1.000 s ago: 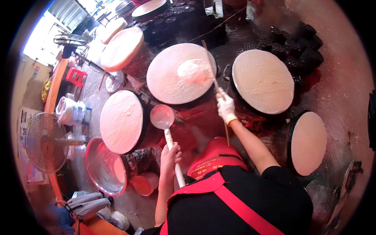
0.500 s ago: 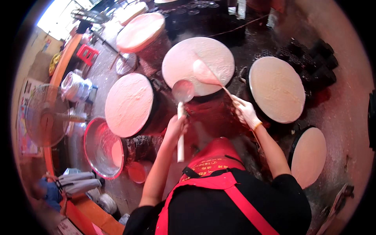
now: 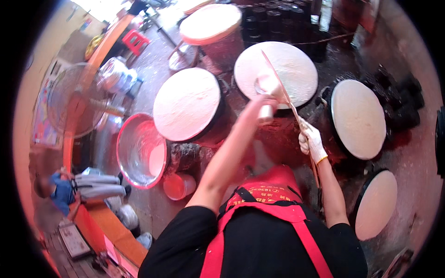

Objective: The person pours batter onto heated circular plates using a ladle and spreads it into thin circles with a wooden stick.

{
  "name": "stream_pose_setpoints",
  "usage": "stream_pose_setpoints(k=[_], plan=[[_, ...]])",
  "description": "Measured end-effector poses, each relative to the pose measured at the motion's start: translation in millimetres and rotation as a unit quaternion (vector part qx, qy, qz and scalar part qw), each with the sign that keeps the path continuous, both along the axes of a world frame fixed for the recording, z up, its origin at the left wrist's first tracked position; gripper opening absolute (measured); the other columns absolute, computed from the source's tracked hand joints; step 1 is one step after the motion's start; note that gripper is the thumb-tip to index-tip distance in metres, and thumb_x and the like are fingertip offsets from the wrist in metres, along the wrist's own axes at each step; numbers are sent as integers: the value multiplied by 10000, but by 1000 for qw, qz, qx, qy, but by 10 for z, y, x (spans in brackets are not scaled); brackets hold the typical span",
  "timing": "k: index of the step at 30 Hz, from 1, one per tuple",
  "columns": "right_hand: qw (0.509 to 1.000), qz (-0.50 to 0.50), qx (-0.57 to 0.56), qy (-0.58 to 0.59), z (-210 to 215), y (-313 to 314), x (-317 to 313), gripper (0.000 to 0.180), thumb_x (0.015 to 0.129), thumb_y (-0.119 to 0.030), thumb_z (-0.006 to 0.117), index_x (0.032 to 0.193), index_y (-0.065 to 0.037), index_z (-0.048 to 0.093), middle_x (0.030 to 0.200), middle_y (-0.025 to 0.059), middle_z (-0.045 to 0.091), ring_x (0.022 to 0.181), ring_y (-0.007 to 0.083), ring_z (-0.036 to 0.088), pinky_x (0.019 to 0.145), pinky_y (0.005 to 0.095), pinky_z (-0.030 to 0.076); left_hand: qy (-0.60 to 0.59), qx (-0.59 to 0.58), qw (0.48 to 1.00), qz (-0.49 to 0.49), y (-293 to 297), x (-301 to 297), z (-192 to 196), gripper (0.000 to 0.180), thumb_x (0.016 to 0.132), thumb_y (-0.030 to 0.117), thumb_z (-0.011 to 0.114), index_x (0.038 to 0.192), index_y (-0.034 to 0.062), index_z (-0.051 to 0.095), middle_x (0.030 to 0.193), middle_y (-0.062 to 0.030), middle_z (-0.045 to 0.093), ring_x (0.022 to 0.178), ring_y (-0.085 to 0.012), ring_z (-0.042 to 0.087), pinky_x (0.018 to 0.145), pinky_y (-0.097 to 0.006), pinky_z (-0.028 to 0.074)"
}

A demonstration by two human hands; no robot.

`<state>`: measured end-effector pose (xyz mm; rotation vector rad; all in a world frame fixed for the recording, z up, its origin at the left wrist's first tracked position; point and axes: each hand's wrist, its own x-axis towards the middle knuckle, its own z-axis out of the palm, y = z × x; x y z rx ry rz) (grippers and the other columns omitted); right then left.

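My bare left hand (image 3: 264, 101) is wrapped around the thick white handle of a ladle (image 3: 263, 83). The ladle's bowl, blurred by motion, is over the near left part of the middle round griddle (image 3: 296, 65), which is coated in pale batter. In a white glove, my right hand (image 3: 311, 139) grips a long, thin-handled spatula (image 3: 283, 85). Its narrow blade slants up over the same griddle, close beside the ladle. A pale smear lies between ladle and blade; whether they touch I cannot tell.
Other pale-topped round griddles stand at left (image 3: 187, 104) and right (image 3: 358, 119). A wide metal basin (image 3: 121, 148) holds pale batter, with a red tub (image 3: 178, 186) beside it. Black cylindrical blocks (image 3: 405, 102) are stacked far right. A person (image 3: 65, 192) sits at left, near a fan (image 3: 76, 104).
My left hand has brought the ladle rightward and up beside the spatula. The spatula's blade, seen broad before, now shows nearly edge-on. The whole view has swung, shifting the griddles right.
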<state>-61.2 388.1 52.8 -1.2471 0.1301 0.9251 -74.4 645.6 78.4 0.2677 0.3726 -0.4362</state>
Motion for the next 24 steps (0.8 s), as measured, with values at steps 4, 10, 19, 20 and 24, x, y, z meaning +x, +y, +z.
stream_pose_setpoints(k=[4, 10, 19, 20, 24], plan=[[972, -215, -46, -86, 38, -246, 363, 336, 940, -288, 527, 1262, -199, 553, 511, -70, 348, 315, 54, 296, 284, 228, 220, 83, 85, 993, 9, -3, -543, 378, 94, 967, 119, 445, 918, 41, 426, 646, 24, 363, 440, -8, 309, 304, -131, 241], [935, -59, -169, -306, -790, -21, -551, 400, 898, -226, 606, 1240, -23, 567, 1109, 119, 652, 903, 117, 603, 791, 239, 469, 250, -69, 965, -37, 355, -770, 190, 114, 980, 110, 406, 887, 43, 402, 648, 23, 384, 451, -26, 337, 347, -154, 288], [839, -138, -246, -467, -701, 26, -942, 413, 911, -197, 588, 1272, -7, 529, 1115, 112, 662, 950, 163, 643, 818, 267, 483, 83, 37, 995, -36, 849, -1364, 955, 117, 978, 122, 415, 1015, 12, 430, 642, 17, 364, 452, -20, 316, 315, -149, 251], [875, -88, -231, -415, -683, 97, -1171, 414, 905, -193, 592, 1266, 0, 529, 1176, 137, 624, 1058, 172, 595, 894, 273, 442, 102, 123, 986, -48, 908, -1315, 872, 96, 971, 118, 429, 982, 23, 419, 652, 19, 367, 454, -19, 319, 321, -145, 250], [895, -99, -201, -386, -416, 153, -1379, 537, 888, -237, 623, 1322, 29, 452, 1273, 176, 562, 1164, 179, 540, 968, 291, 403, 244, 95, 964, -53, 940, -1183, 604, 94, 947, 112, 475, 909, 59, 407, 657, 30, 381, 451, -11, 329, 323, -140, 244]])
